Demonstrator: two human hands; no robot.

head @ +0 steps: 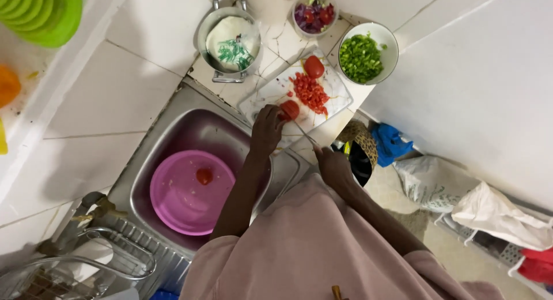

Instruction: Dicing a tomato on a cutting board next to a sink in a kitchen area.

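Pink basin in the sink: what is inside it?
One small red tomato lies inside the pink basin, near its far side. The person's left arm covers the basin's right edge, hiding whatever is there.

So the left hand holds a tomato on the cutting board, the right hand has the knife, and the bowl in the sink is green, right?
Not quite: the bowl in the sink is pink, as the head view shows. The rest stands: left hand holds a tomato on the cutting board, right hand has the knife.
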